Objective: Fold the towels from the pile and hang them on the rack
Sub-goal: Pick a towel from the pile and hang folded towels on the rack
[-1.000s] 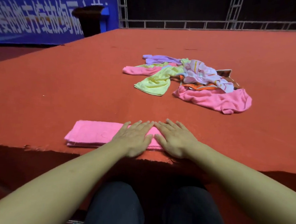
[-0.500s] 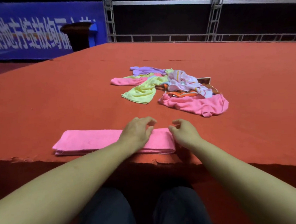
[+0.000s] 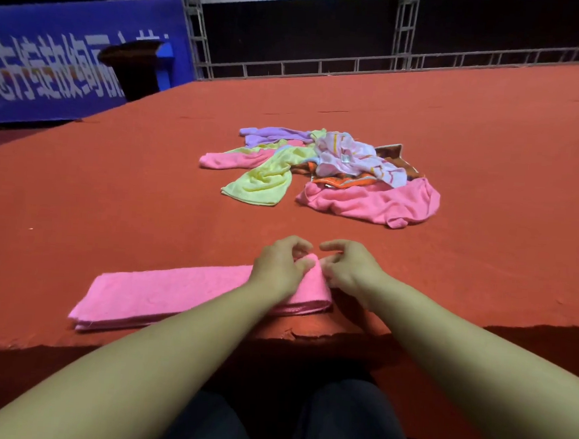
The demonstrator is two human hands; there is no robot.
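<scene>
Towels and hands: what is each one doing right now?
folded pink towel: folded into a long strip, flat at the table's near edge
left hand: fingers curled, gripping the strip's right end
right hand: fingers curled, pinching that same end
towel pile: loose, crumpled, unfolded
red table: carpet-covered, near edge ragged

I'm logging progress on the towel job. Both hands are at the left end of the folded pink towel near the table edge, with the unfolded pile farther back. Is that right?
Not quite: the head view shows the left hand and right hand at the right end of the folded pink towel, not the left. The towel does lie near the table edge, and the unfolded pile is farther back.
</scene>
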